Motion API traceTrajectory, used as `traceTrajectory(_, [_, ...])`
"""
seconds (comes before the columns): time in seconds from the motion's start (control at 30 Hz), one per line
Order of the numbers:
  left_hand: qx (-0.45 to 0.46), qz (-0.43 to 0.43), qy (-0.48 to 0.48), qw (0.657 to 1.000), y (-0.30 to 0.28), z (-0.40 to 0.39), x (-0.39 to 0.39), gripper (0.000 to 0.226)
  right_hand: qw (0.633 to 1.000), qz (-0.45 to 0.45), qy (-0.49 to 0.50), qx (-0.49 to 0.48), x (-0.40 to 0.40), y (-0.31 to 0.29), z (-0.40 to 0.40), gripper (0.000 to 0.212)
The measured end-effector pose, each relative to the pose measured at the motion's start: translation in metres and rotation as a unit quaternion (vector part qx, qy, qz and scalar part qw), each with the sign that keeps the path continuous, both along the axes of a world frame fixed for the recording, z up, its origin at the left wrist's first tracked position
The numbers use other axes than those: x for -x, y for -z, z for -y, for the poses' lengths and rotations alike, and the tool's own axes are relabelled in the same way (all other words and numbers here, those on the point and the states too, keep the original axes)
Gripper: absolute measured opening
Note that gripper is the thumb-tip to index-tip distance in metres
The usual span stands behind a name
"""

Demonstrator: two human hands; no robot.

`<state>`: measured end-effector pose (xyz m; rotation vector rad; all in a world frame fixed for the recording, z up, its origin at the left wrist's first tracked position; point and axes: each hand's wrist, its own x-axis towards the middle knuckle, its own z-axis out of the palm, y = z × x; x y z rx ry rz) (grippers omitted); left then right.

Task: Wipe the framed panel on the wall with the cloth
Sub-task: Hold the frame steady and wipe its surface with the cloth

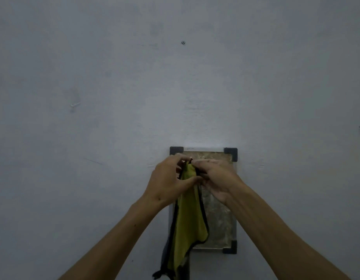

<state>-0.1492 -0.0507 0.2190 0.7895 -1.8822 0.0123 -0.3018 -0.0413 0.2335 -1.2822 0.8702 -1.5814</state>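
Observation:
A small framed panel [221,219] with dark corner pieces hangs low on the wall, its face mottled grey-brown. In front of it a yellow-green cloth [189,219] with a black border hangs down past the panel's lower edge. My left hand [167,180] and my right hand [215,178] meet near the panel's top and both pinch the cloth's upper edge between fingers and thumb. Much of the panel's left half is hidden behind the cloth and my hands.
The pale grey wall [94,138] fills the view. A small screw or hole [183,42] sits high above the panel, and a faint scuff mark [75,105] shows at the left.

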Motion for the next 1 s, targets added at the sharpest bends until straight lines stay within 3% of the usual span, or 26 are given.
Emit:
traceTrajectory(0.13, [-0.061, -0.083, 0.017, 0.995, 0.0, 0.008, -0.017, 0.034, 0.995, -0.082, -0.054, 0.022, -0.009, -0.002, 0.0, 0.022])
traceTrajectory(0.27, [-0.129, -0.147, 0.051, 0.979, 0.005, 0.015, -0.029, 0.028, 0.982, -0.135, -0.131, -0.026, -0.005, -0.012, -0.001, 0.039])
traceTrajectory(0.37, [-0.089, -0.125, 0.029, 0.988, 0.004, 0.017, -0.028, 0.024, 0.975, -0.199, -0.098, 0.015, 0.0, -0.018, -0.004, 0.027])
traceTrajectory(0.43, [-0.05, -0.122, -0.001, 0.991, -0.002, 0.019, -0.026, 0.02, 0.964, -0.251, -0.025, 0.077, 0.005, -0.019, -0.006, 0.018])
traceTrajectory(0.5, [-0.004, -0.141, -0.047, 0.989, -0.013, 0.024, -0.025, 0.019, 0.924, -0.319, 0.134, 0.163, 0.014, -0.022, -0.002, 0.015])
traceTrajectory(0.6, [0.074, -0.111, -0.076, 0.988, -0.034, 0.03, -0.024, 0.017, 0.813, -0.412, 0.328, 0.249, 0.033, -0.028, 0.01, 0.018])
traceTrajectory(0.67, [0.124, -0.041, -0.083, 0.988, -0.042, 0.035, -0.024, 0.017, 0.739, -0.468, 0.39, 0.289, 0.044, -0.031, 0.02, 0.022])
traceTrajectory(0.73, [0.169, 0.031, -0.1, 0.98, -0.042, 0.04, -0.025, 0.021, 0.689, -0.513, 0.4, 0.32, 0.052, -0.031, 0.027, 0.021])
traceTrajectory(0.87, [0.203, 0.054, -0.117, 0.971, -0.027, 0.047, -0.03, 0.03, 0.657, -0.552, 0.383, 0.342, 0.063, -0.023, 0.035, 0.017])
traceTrajectory(1.0, [0.201, 0.037, -0.11, 0.973, -0.021, 0.052, -0.033, 0.024, 0.642, -0.557, 0.383, 0.362, 0.066, -0.016, 0.037, 0.02])
